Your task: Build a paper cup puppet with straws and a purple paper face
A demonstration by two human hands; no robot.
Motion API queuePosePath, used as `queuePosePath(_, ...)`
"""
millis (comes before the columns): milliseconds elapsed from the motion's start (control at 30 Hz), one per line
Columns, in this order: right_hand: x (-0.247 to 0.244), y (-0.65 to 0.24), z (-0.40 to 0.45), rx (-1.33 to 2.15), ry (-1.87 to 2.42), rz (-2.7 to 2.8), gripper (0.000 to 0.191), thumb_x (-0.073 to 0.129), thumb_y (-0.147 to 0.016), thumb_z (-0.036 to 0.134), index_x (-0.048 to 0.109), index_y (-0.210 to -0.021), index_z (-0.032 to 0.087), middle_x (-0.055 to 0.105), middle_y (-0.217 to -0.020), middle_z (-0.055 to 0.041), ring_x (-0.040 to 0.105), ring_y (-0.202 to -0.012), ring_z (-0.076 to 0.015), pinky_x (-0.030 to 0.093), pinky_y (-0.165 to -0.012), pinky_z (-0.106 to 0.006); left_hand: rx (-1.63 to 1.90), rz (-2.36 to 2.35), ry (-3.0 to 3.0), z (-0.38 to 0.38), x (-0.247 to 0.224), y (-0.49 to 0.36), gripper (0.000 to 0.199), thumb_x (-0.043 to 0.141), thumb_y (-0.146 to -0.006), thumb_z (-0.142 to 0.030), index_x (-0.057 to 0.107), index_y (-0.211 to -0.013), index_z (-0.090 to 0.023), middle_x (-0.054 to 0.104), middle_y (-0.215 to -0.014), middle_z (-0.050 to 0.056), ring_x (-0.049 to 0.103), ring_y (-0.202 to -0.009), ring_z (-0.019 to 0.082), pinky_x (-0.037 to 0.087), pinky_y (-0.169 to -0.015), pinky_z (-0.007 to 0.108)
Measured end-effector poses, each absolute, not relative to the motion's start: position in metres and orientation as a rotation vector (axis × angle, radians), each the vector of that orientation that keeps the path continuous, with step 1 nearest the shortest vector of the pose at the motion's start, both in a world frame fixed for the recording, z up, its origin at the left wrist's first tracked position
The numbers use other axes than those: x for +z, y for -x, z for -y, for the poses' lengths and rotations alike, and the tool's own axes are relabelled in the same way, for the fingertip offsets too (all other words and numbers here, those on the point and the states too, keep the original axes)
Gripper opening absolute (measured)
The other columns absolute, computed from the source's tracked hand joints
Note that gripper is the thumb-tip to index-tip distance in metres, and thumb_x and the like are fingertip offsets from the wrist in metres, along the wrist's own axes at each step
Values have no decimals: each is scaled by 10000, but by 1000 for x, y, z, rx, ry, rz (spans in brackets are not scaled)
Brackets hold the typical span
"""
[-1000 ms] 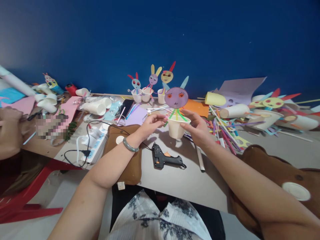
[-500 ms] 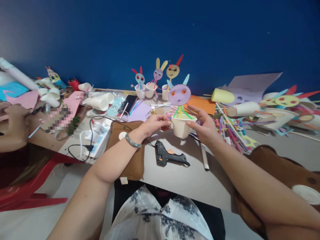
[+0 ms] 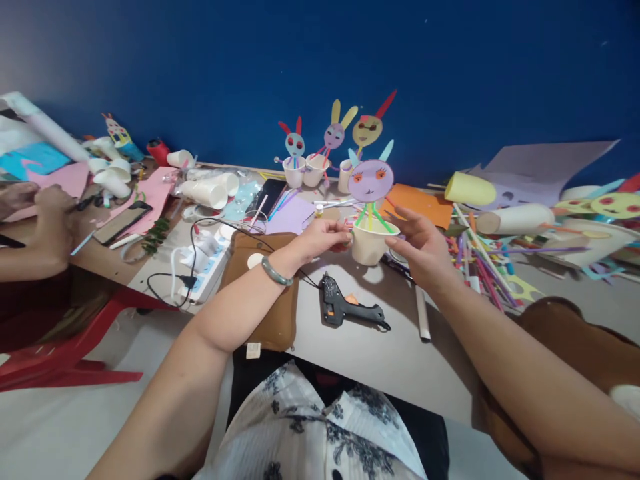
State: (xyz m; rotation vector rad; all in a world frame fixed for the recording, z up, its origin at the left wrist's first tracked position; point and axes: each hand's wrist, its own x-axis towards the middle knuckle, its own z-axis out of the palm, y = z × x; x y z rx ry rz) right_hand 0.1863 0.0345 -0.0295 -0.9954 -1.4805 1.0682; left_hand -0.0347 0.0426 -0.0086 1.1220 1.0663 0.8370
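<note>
A white paper cup (image 3: 369, 247) stands upright between my hands. From it rises a rabbit figure with a round purple paper face (image 3: 371, 181), light blue ears and green and yellow stick legs. My left hand (image 3: 325, 241) pinches at the cup's left rim with thumb and fingertips. On the other side my right hand (image 3: 423, 247) has its thumb against the cup's right side, with the fingers curved beyond the rim. A black glue gun (image 3: 350, 303) lies on the table below the cup, its cord running left.
Three similar cup figures (image 3: 316, 170) stand by the blue wall. At the left are a power strip (image 3: 207, 270), a brown pouch (image 3: 273, 303) and another person's hands (image 3: 47, 207). Coloured sticks (image 3: 483, 267), a yellow roll (image 3: 470, 189) and paper lie at the right.
The view has shifted, so the table's things sit a little further right. My right thumb has slid from the cup's front towards its right edge. The cup remains between my hands.
</note>
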Motion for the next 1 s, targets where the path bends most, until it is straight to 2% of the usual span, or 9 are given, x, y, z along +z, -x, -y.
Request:
queuePosePath(100, -21, -184, -24, 811, 1038, 1501, 561, 784, -799, 484, 596, -1303, 326, 644, -1385, -105, 568, -1342, -353, 466, -1122, -551, 840, -1083, -1165, -45, -14, 34, 98, 688, -848, -94, 602, -805, -114, 673, -681, 9, 612, -612, 85, 499, -724, 275)
queuePosePath(167, -12, -183, -13, 614, 1070, 1570, 436, 730, -848, 461, 627, -1249, 325, 653, -1347, -117, 598, -1279, -353, 479, -1090, -540, 846, -1083, -1236, -47, -19, 35, 103, 698, -818, -99, 600, -798, -121, 663, -655, 0, 627, -630, 104, 499, -716, 274)
queuePosePath(233, -1, -179, 1, 492, 1099, 1733, 309, 694, -865, 446, 667, -1142, 310, 715, -1172, -105, 671, -1091, -333, 525, -983, -526, 849, -1114, -1388, -47, -23, 35, 84, 690, -789, -102, 611, -785, -129, 657, -651, -7, 628, -647, 112, 489, -700, 260)
queuePosePath(300, 12, -173, 18, 509, 1098, 2038, 190, 661, -877, 432, 685, -990, 281, 734, -916, -66, 690, -845, -267, 549, -820, -445, 839, -1172, -1594, -46, -24, 35, 50, 678, -766, -109, 639, -785, -133, 667, -679, -6, 615, -660, 114, 465, -673, 244)
queuePosePath(367, 21, -165, 34, 573, 1052, 2479, 160, 661, -869, 395, 677, -907, 240, 723, -837, -52, 674, -758, -224, 507, -711, -365, 818, -1211, -1760, -44, -24, 35, 45, 669, -755, -119, 667, -798, -134, 689, -727, 6, 615, -689, 122, 459, -670, 243)
queuePosePath(433, 25, -157, 47, 450, 1056, 2831, 113, 690, -830, 319, 673, -859, 211, 712, -834, -61, 672, -784, -236, 459, -694, -348, 806, -1226, -1836, -42, -23, 35, 64, 655, -754, -120, 680, -812, -130, 704, -764, 22, 618, -707, 132, 468, -680, 251)
queuePosePath(600, 13, -149, 60, 199, 1142, 3062, 242, 747, -775, 312, 675, -958, 171, 714, -917, -94, 669, -811, -254, 418, -719, -347, 806, -1221, -1847, -41, -26, 35, 84, 651, -757, -131, 671, -838, -129, 702, -781, 27, 607, -696, 127, 468, -675, 252)
queuePosePath(733, 5, -149, 59, 192, 1156, 3070, 175, 698, -847, 303, 646, -952, 174, 713, -895, -81, 676, -798, -246, 392, -697, -337, 809, -1190, -1834, -42, -27, 36, 79, 644, -748, -117, 648, -826, -132, 685, -764, 19, 602, -692, 122, 468, -680, 250)
queuePosePath(1000, 11, -143, 60, 252, 1244, 3081, 168, 679, -850, 224, 599, -990, 178, 724, -959, -88, 693, -853, -257, 381, -673, -330, 806, -1186, -1831, -43, -29, 37, 134, 659, -702, -117, 640, -831, -148, 682, -739, 12, 613, -681, 131, 462, -664, 257)
